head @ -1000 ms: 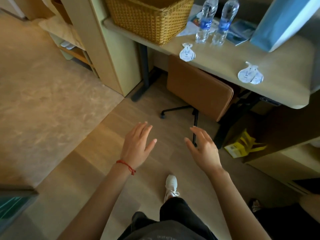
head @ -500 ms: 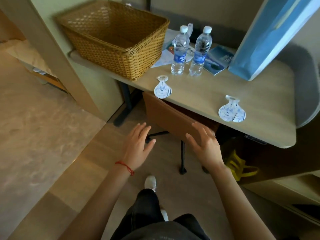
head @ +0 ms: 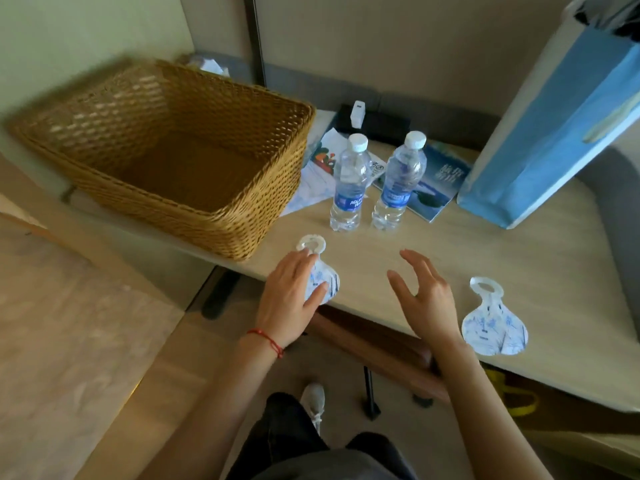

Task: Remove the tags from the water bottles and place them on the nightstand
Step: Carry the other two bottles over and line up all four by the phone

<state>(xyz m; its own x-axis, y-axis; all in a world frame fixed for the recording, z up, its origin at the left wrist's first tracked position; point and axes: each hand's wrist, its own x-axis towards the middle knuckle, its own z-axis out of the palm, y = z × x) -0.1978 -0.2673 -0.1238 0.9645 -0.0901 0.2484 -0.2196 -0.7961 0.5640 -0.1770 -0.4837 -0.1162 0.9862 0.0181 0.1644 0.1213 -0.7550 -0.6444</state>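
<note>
1. Two hands are seen extended over the pale wood-grain table (head: 450,244), well apart from each other.
2. The left hand (head: 291,299) is laid flat, fingers straight, on a white paper tag (head: 320,271) with a ring-shaped top, at the table's front edge.
3. The right hand (head: 427,296) is held above the table with fingers spread and loosely bent, nothing gripped.
4. A second bulb-shaped tag (head: 493,323) is seen lying flat just right of it.
5. Two clear plastic water bottles (head: 374,181) with white caps are stood upright beside a woven wicker basket (head: 166,150).
</note>
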